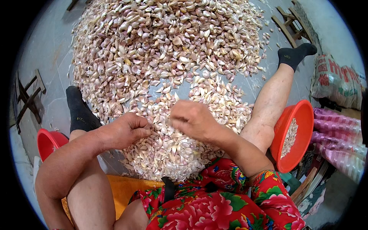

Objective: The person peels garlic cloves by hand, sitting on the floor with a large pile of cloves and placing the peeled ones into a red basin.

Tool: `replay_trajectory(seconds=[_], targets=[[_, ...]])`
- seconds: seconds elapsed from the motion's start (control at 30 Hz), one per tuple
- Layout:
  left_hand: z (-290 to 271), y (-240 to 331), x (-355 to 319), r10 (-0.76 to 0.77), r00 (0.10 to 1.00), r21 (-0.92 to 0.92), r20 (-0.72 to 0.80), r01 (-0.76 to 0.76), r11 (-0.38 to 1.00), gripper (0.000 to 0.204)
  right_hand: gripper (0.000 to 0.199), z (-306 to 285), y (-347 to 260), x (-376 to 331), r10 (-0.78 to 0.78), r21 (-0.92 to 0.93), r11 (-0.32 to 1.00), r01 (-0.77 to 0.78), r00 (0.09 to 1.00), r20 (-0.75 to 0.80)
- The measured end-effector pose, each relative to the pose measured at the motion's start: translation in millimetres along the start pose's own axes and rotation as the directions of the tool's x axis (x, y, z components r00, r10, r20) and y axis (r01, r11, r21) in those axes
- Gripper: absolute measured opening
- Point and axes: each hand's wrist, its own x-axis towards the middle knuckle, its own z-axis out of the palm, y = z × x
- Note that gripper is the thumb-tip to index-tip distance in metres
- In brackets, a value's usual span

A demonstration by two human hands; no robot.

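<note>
A big heap of unpeeled garlic cloves (165,42) spreads over the floor between my legs, and a smaller mound of cloves (172,153) reaches close to my lap. Over this nearer mound, my left hand (128,131) is closed, thumb and fingers pinched together; whatever is between them is too small or hidden to name. To its right my right hand (193,119) hovers above the cloves, its fingers curled in but smeared by motion, so what it holds does not show. A gap separates the two hands.
Beside my right knee, a red plastic basin (299,130) holds small pale pieces (289,138). Another red basin (49,142) stands at left. Wooden stools (28,97) are near the edges. A printed woven sack (335,82) and pink striped cloth (337,134) lie at right.
</note>
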Motion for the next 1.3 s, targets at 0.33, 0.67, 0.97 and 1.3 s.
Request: replay_trajectory(seconds=[0.33,0.67,0.97,1.3], targets=[[-7.3,14.2,-6.2,-0.055,0.986,0.056,-0.158,0.064,0.996,0.055,0.011,-4.5,35.9,40.7,-0.145,-0.242,0.969,0.057,0.92,-0.363],[-10.4,-1.5,-2.7,-0.03,0.977,0.021,-0.211,0.035,0.999,0.045,0.009,18.0,40.3,94.4,0.031,-0.498,0.856,-0.139,0.975,-0.219],[4.3,2.2,-9.5,0.179,0.926,0.262,-0.331,-0.092,0.961,0.015,0.017,6.9,-14.4,34.7,0.347,0.204,0.916,-0.345,0.938,0.027],[-3.3,-4.9,-2.3,0.104,0.972,0.308,-0.21,-0.035,0.951,0.023,0.014,5.2,-17.5,25.3,0.071,-0.223,0.972,-0.072,0.997,-0.014]])
